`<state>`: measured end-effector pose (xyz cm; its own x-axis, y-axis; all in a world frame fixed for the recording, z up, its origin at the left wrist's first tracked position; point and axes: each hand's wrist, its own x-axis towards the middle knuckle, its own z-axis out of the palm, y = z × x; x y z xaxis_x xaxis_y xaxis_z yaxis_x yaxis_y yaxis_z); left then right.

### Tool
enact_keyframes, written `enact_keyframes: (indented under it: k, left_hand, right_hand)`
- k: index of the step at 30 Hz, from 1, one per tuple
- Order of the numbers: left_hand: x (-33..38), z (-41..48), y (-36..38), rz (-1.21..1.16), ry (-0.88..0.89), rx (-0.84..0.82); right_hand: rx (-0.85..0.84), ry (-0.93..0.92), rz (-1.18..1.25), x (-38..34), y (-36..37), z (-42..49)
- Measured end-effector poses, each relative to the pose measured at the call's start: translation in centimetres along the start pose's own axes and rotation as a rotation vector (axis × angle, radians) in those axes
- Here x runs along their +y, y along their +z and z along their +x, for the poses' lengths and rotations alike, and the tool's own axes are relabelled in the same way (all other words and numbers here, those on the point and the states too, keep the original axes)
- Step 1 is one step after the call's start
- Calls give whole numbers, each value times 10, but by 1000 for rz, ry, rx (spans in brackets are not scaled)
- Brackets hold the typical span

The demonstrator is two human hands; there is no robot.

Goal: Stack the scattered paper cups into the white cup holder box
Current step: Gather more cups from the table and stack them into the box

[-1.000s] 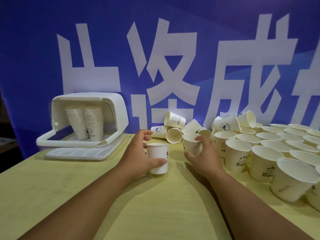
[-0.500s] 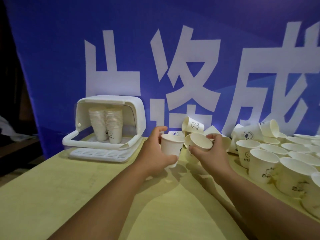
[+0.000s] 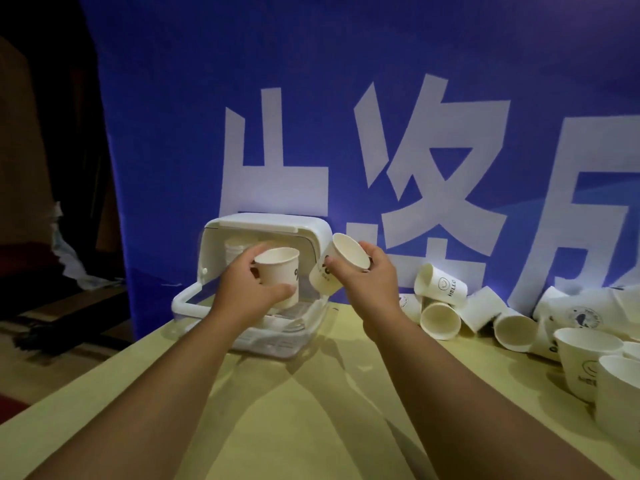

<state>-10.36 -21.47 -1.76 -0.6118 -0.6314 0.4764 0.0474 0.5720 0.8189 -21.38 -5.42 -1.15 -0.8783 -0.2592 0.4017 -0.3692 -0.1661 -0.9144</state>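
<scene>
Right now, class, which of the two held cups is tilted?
The right cup, held by the right hand: it leans sideways, while the left cup in the left hand stands upright.

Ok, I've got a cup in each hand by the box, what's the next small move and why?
Probably nest them: tip the tilted cup in your right hand upright and lower its base into the upright cup in your left hand. The two sit side by side before the white box, the upright cup's mouth open.
</scene>
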Motion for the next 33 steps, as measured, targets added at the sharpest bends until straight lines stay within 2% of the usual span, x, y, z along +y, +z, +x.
enact_keyframes:
  k: [3,8,14,21,29,33]
  left_hand:
    - [-24,7,-4,31,-42,-31]
    - [-43,11,-1,218,-53,-150]
    - [-50,7,-5,272,-80,-229]
    - [-46,1,-5,487,-27,-284]
    - [-53,8,-9,464,-12,-340]
    - [-46,3,-10,465,-26,-312]
  right_hand:
    - [7,33,30,5,20,9]
    - [7,30,59,19,36,13]
    - [16,-57,-35,21,36,11]
    - [-70,-185,-247,23,43,7]
    - [-179,-194,-431,31,51,7]
    - [-230,-165,-407,27,46,5]
